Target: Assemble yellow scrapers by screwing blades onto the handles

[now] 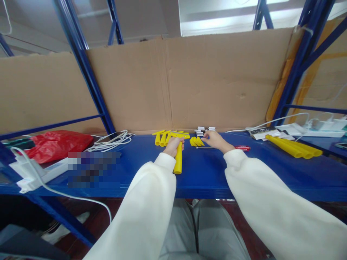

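My left hand (173, 145) is wrapped round a yellow T-shaped tool (178, 160), which has a tapered, hollow tube handle pointing towards me and a flat crosspiece at its far end. My right hand (215, 140) is beside a small row of yellow pointed pieces (196, 141); its fingers are curved, with thumb and forefinger a little apart. Just beyond those fingers lie several small silver-and-black pieces (202, 131). A screwdriver with a red handle (242, 148) lies under my right wrist, its shaft pointing left. Several more yellow T-shaped tools (162, 138) rest left of my left hand.
Yellow tubes (295, 147) lie at the right on the blue table (200, 180), by a packet (261, 132) and white power strip (326, 130). At left are a red plastic bag (61, 144), coiled white cable (115, 141) and another power strip (55, 171). Cardboard (211, 79) stands behind.
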The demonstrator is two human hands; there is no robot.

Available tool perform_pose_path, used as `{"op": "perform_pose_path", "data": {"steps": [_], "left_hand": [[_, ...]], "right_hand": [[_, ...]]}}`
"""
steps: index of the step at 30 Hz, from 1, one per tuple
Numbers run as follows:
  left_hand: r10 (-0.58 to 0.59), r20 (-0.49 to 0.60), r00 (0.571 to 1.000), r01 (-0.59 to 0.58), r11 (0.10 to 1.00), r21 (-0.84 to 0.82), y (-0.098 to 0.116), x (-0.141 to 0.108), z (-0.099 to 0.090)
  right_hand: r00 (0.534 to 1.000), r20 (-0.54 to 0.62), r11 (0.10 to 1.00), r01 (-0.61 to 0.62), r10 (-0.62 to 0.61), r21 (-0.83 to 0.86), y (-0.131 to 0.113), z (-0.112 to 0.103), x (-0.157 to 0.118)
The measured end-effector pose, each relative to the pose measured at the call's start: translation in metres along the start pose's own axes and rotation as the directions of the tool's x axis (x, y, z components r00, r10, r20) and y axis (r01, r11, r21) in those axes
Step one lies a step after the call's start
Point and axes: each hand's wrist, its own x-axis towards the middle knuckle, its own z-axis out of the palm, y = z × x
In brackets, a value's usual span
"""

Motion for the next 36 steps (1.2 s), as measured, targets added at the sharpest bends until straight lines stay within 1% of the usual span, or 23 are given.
{"op": "perform_pose_path", "data": {"steps": [3, 6, 7, 10, 11, 13, 16, 19, 24, 31, 36], "left_hand": [[-0.010, -0.012, 1.000, 0.011, 0.999, 0.033, -0.002, 0.002, -0.002], [-0.030, -0.010, 1.000, 0.031, 0.997, 0.077, -0.003, 0.003, -0.002], [-0.031, -0.014, 0.999, 0.032, 0.995, 0.095, -0.003, 0.003, -0.002], [-0.025, -0.051, 0.998, 0.033, 0.986, 0.164, -0.004, 0.003, -0.002], [-0.020, -0.065, 0.998, 0.032, 0.981, 0.191, -0.005, 0.003, -0.002], [-0.010, -0.081, 0.997, 0.030, 0.968, 0.248, -0.005, 0.002, -0.001], [0.012, -0.070, 0.997, 0.011, 0.951, 0.309, -0.005, 0.000, -0.001], [0.012, -0.068, 0.998, 0.012, 0.942, 0.336, -0.006, -0.002, -0.001], [-0.005, -0.074, 0.997, 0.033, 0.922, 0.385, -0.008, 0.002, -0.001], [-0.024, -0.071, 0.997, 0.056, 0.872, 0.486, -0.009, 0.006, -0.002], [-0.043, -0.052, 0.998, 0.063, 0.868, 0.492, -0.008, 0.003, -0.001]], "right_hand": [[0.999, 0.038, 0.998, -0.001, 0.004, -0.069, 0.017, -0.016, 0.001], [0.997, 0.069, 0.997, -0.025, 0.030, -0.078, 0.037, -0.031, -0.005], [0.995, 0.099, 0.998, -0.020, 0.026, -0.060, 0.043, -0.036, -0.008], [0.969, 0.246, 0.999, -0.010, 0.002, 0.030, 0.062, -0.049, -0.018], [0.963, 0.271, 0.999, -0.020, 0.008, 0.039, 0.068, -0.053, -0.021], [0.960, 0.279, 0.999, -0.036, 0.029, 0.020, 0.078, -0.057, -0.026], [0.946, 0.315, 0.997, -0.074, 0.078, -0.023, 0.089, -0.057, -0.029], [0.926, 0.365, 0.995, -0.093, 0.094, -0.021, 0.095, -0.051, -0.028], [0.934, 0.353, 0.998, -0.068, 0.060, 0.010, 0.099, -0.046, -0.025], [0.920, 0.380, 0.995, -0.077, 0.098, -0.070, 0.109, -0.051, -0.025], [0.936, 0.353, 1.000, 0.005, 0.005, -0.028, 0.102, -0.051, -0.027]]}}
